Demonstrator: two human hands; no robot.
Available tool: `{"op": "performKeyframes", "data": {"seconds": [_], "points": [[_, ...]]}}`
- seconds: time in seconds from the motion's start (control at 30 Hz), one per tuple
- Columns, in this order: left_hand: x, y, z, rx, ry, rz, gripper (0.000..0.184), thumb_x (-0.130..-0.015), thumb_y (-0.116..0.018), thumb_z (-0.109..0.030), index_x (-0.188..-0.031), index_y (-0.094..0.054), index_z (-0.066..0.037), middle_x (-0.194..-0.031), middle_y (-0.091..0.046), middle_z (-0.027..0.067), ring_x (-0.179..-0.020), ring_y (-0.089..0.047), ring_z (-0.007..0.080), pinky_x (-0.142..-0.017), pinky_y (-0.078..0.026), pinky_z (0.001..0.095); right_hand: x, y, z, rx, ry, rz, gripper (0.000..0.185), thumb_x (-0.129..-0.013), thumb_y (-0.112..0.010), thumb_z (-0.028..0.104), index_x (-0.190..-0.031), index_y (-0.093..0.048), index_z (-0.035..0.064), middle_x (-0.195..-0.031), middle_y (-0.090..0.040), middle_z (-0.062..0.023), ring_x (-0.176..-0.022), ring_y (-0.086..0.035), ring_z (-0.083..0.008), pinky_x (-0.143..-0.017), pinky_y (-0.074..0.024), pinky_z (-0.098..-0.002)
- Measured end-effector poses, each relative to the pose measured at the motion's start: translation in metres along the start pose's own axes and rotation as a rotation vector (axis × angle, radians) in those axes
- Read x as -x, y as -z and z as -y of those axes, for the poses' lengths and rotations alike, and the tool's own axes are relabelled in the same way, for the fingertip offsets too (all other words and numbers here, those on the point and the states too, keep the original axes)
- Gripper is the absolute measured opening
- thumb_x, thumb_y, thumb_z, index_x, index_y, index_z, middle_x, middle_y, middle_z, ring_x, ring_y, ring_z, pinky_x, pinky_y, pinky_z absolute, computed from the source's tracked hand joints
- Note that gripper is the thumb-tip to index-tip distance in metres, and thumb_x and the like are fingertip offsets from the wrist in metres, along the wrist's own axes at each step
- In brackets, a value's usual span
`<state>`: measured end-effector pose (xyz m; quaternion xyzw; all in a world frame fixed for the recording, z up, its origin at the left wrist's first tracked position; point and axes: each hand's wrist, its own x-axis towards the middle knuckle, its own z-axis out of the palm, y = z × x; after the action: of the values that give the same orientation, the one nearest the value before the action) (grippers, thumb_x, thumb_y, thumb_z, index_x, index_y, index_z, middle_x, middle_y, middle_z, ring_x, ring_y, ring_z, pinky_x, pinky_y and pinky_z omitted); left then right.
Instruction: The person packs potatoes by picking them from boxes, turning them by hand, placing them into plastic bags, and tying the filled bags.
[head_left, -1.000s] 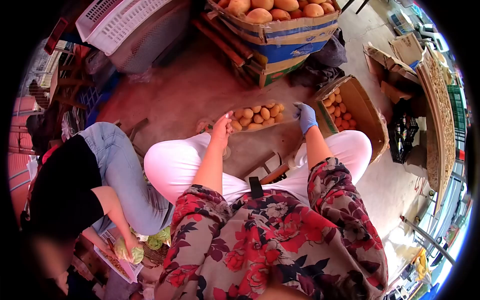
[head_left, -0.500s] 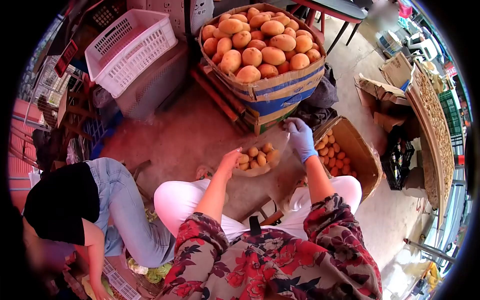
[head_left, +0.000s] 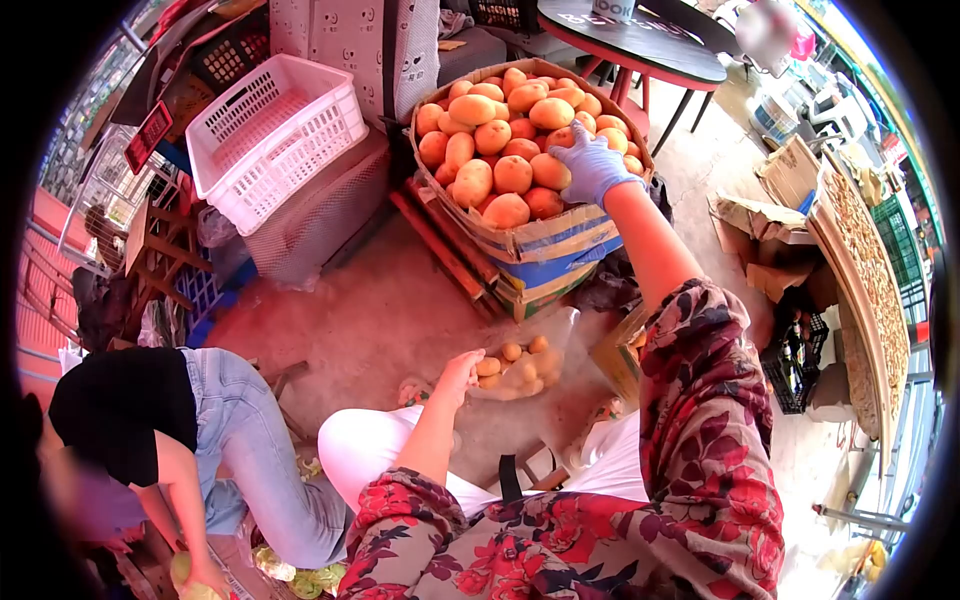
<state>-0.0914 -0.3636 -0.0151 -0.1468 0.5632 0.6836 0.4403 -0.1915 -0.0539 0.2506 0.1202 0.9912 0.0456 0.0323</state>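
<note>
My left hand [head_left: 462,372] is closed on the edge of a clear plastic bag [head_left: 560,345]. Several small oval yellow-orange fruits [head_left: 490,367] lie inside the bag, which hangs low in front of my knees. My right hand [head_left: 592,168], in a pale blue glove, reaches over the right side of a cardboard box [head_left: 520,245] heaped with larger orange oval fruits [head_left: 513,175]. Its fingers are spread and rest on or just above the fruit; the palm side is hidden. The kind of fruit is not certain; they resemble mangoes.
Another cardboard box [head_left: 622,355] sits partly behind my right sleeve. A white plastic crate [head_left: 280,140] stands on a grey bin to the left. A person in a black top [head_left: 125,420] bends over at lower left. Behind the fruit box is a round table [head_left: 640,40].
My right hand has let go of the bag and moved up and forward to the heaped box. My left hand still holds the bag, which sags lower.
</note>
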Motion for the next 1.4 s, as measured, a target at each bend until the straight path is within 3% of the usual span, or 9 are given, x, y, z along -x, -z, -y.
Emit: {"op": "performKeyframes", "data": {"seconds": [0.33,0.6,0.83,0.9,0.97,1.03,1.13,1.23,1.4], "points": [[-0.008,0.003,0.015,-0.039,-0.058,-0.039,0.013,-0.082,-0.056,-0.019,-0.079,-0.059,-0.006,-0.059,-0.045,-0.0026,-0.047,-0.040,0.0079,-0.047,-0.035,0.0234,-0.014,0.017,-0.009,-0.026,0.117,0.112,0.080,-0.047,-0.078,0.035,-0.123,-0.053,0.0295,-0.139,-0.025,-0.0212,-0.121,-0.035,-0.0434,-0.099,-0.0357,-0.0454],[-0.013,0.020,0.053,-0.205,-0.120,-0.090,0.010,-0.080,-0.055,-0.012,-0.071,-0.056,-0.008,-0.065,-0.052,-0.0006,-0.053,-0.046,0.0088,-0.049,-0.038,0.0229,0.032,-0.011,-0.027,-0.641,0.371,-0.654,0.068,-0.050,-0.075,0.025,-0.116,-0.057,0.0169,-0.124,-0.040,-0.0274,-0.118,-0.037,-0.0431,-0.099,-0.0348,-0.0448],[-0.033,0.035,0.069,-0.350,-0.124,-0.091,0.014,-0.074,-0.055,-0.015,-0.063,-0.055,-0.007,-0.056,-0.051,0.0000,-0.053,-0.049,0.0126,-0.052,-0.038,0.0282,0.191,-0.027,0.004,-1.240,0.441,-0.437,0.069,-0.061,-0.073,0.024,-0.123,-0.050,0.0068,-0.127,-0.044,-0.0102,-0.125,-0.031,-0.0276,-0.106,-0.0219,-0.0398],[-0.044,0.048,0.074,-0.504,-0.091,-0.085,0.016,-0.074,-0.058,-0.018,-0.078,-0.061,-0.003,-0.074,-0.060,0.0070,-0.070,-0.057,0.0162,-0.063,-0.044,0.0296,0.222,-0.048,0.017,-1.716,0.420,-0.229,0.072,-0.063,-0.075,0.029,-0.124,-0.048,0.0042,-0.129,-0.042,-0.0091,-0.123,-0.035,-0.0230,-0.105,-0.0250,-0.0358],[-0.024,0.029,0.068,-0.686,-0.196,-0.464,0.040,-0.073,-0.061,-0.022,-0.105,-0.057,0.002,-0.103,-0.060,0.0154,-0.098,-0.056,0.0212,-0.080,-0.045,0.0319,0.251,-0.063,0.023,-2.096,0.305,0.039,0.078,-0.067,-0.075,0.033,-0.130,-0.040,0.0029,-0.129,-0.042,-0.0079,-0.111,-0.049,-0.0185,-0.093,-0.0409,-0.0303],[0.014,0.001,0.035,-0.871,-0.307,-0.548,0.059,-0.077,-0.060,-0.024,-0.126,-0.043,0.003,-0.127,-0.046,0.0183,-0.119,-0.044,0.0248,-0.092,-0.040,0.0337,0.267,-0.074,0.030,-2.310,0.220,0.155,0.077,-0.068,-0.073,0.034,-0.130,-0.039,0.0033,-0.127,-0.044,-0.0069,-0.103,-0.054,-0.0168,-0.086,-0.0452,-0.0278],[0.093,-0.056,-0.008,-0.178,-0.463,-0.078,0.061,-0.084,-0.059,-0.030,-0.133,-0.034,-0.002,-0.129,-0.042,0.0127,-0.119,-0.043,0.0228,-0.094,-0.039,0.0350,0.277,-0.092,0.030,-2.320,0.155,0.219,0.075,-0.066,-0.073,0.030,-0.129,-0.041,0.0048,-0.125,-0.046,-0.0093,-0.112,-0.048,-0.0213,-0.092,-0.0418,-0.0338],[0.176,-0.120,-0.043,0.158,-0.443,0.386,0.066,-0.084,-0.061,-0.037,-0.134,-0.029,-0.008,-0.126,-0.040,0.0087,-0.115,-0.045,0.0196,-0.094,-0.041,0.0362,0.273,-0.089,0.033,-1.332,0.489,-0.321,0.076,-0.061,-0.075,0.025,-0.128,-0.043,0.0068,-0.124,-0.046,-0.0145,-0.122,-0.038,-0.0297,-0.099,-0.0351,-0.0405],[0.195,-0.147,-0.034,0.357,-0.434,0.361,0.048,-0.085,-0.060,-0.029,-0.124,-0.039,-0.010,-0.119,-0.047,0.0087,-0.111,-0.048,0.0205,-0.092,-0.043,0.0369,0.297,-0.062,0.041,-1.112,0.551,-0.461,0.084,-0.061,-0.077,0.027,-0.133,-0.037,0.0082,-0.133,-0.034,-0.0202,-0.126,-0.029,-0.0375,-0.105,-0.0238,-0.0416]]}}
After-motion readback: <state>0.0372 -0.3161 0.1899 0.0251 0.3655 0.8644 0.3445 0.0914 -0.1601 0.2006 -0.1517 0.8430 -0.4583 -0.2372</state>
